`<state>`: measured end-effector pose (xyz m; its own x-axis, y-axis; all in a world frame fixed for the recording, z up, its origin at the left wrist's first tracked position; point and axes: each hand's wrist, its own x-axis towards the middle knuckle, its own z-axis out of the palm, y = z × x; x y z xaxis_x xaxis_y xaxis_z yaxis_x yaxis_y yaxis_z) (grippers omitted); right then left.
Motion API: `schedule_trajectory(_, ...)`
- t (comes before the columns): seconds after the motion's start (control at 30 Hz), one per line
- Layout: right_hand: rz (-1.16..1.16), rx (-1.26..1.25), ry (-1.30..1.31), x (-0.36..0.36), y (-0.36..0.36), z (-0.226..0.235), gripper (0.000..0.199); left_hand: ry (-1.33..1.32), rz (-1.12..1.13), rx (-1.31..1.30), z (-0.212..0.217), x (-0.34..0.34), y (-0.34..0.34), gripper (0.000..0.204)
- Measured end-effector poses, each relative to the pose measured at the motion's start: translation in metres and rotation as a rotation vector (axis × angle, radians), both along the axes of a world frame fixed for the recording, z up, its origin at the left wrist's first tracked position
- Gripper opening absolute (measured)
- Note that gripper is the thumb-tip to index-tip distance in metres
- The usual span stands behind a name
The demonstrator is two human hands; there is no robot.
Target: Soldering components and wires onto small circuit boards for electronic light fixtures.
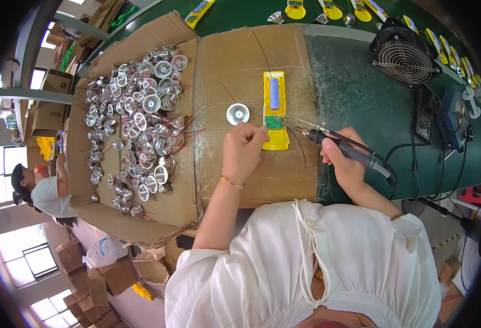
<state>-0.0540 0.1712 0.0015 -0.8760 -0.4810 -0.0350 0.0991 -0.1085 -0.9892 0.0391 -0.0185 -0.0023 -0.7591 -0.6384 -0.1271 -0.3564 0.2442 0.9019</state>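
Observation:
A yellow plastic housing point(276, 139) lies on a cardboard sheet point(240, 65), holding a blue cylindrical cell point(274, 93) and a small green circuit board point(273, 122). My left hand point(243, 150) pinches something thin at the board's left edge; what it grips is too small to tell. My right hand point(343, 158) holds a black soldering iron point(349, 150), its metal tip reaching the board from the right. One silver reflector cup point(238, 113) with a thin wire lies just left of the housing.
A flat cardboard box point(136, 224) at left holds several silver reflector cups with red wires. A black fan point(401, 54) and a soldering station point(450, 120) stand on the green bench at right. More yellow housings line the far edge. Another person point(38, 191) sits far left.

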Motion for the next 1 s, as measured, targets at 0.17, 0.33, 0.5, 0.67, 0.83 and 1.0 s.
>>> schedule_trajectory(0.17, 0.029, -0.015, 0.016, 0.0, -0.005, -0.001, 0.015, -0.002, 0.005, 0.071, 0.002, -0.002, 0.0, 0.025)
schedule_trajectory(0.33, 0.073, -0.012, 0.044, -0.002, -0.006, -0.008, 0.014, 0.022, -0.008, 0.088, -0.006, -0.003, -0.003, 0.024)
schedule_trajectory(0.5, 0.037, 0.002, 0.028, -0.001, -0.003, -0.003, 0.014, 0.016, -0.014, 0.095, -0.006, -0.003, -0.004, 0.024)
schedule_trajectory(0.67, -0.008, -0.011, 0.039, -0.003, 0.002, 0.003, 0.013, 0.016, -0.006, 0.097, -0.006, -0.003, -0.005, 0.024)
schedule_trajectory(0.83, 0.014, -0.019, 0.007, -0.002, 0.005, 0.001, 0.012, 0.011, -0.007, 0.107, -0.006, -0.002, -0.006, 0.023)
schedule_trajectory(1.0, 0.022, -0.021, -0.027, -0.003, 0.007, 0.0, 0.014, -0.016, -0.056, 0.144, 0.005, -0.002, -0.005, 0.022)
